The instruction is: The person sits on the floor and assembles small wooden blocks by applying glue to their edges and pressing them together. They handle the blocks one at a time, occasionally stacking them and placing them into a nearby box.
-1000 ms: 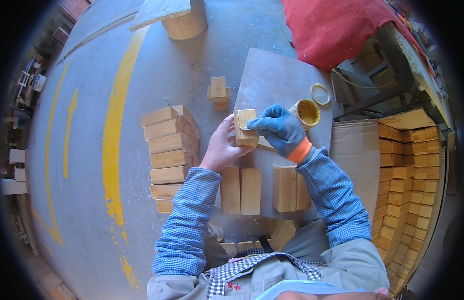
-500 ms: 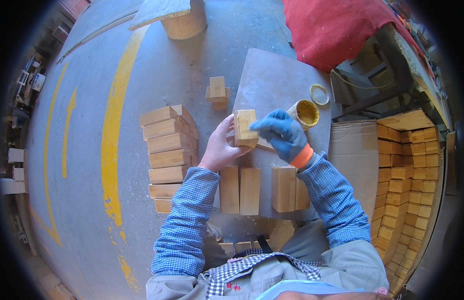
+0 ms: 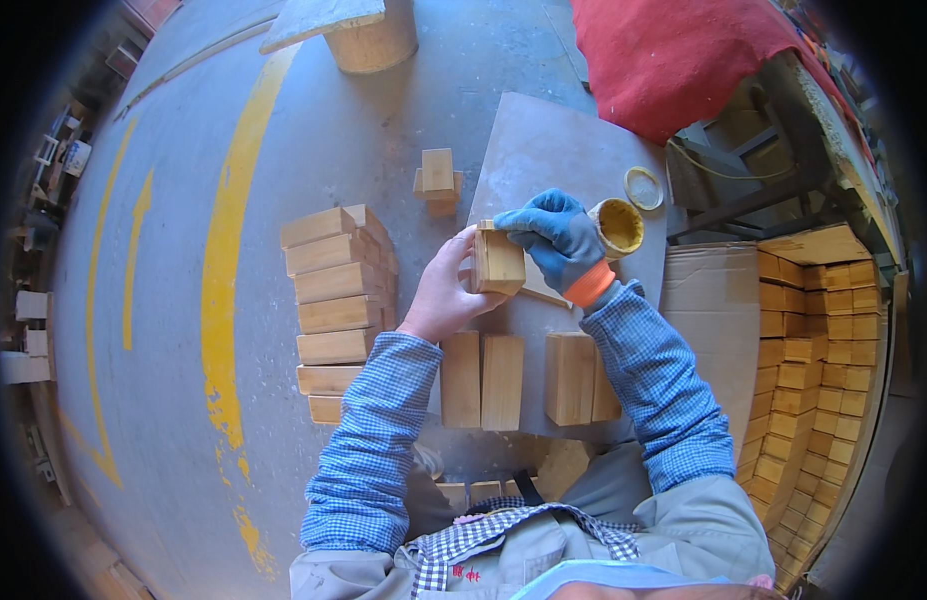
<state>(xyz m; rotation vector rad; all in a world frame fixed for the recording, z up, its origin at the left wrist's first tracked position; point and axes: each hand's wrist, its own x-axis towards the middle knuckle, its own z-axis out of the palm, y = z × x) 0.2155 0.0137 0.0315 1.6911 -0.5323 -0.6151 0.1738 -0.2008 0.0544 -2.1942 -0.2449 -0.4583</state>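
My left hand (image 3: 448,288) is closed around the side of a pale wooden block (image 3: 500,266), held up over the grey board (image 3: 528,140). My right hand (image 3: 555,238) wears a blue glove with an orange cuff. Its fingers are pinched together at the block's far edge; whatever is between them is hidden. Just right of that glove stands an open tin (image 3: 617,228) with yellowish-brown stuff inside, its round lid (image 3: 643,188) lying beyond it. Nearer my body, a pair of wooden blocks (image 3: 481,380) and another pair of blocks (image 3: 569,378) stand on the board.
Left of my arm rises a stack of wooden blocks (image 3: 333,295). A few more blocks (image 3: 438,180) sit on the floor ahead. At right, a cardboard box (image 3: 713,310) holds many blocks in rows. A red cloth (image 3: 673,60) drapes over a bench at the far right.
My right hand has shifted from the block's upper face to its far edge. My left hand keeps hold of the block, now tilted a little differently.
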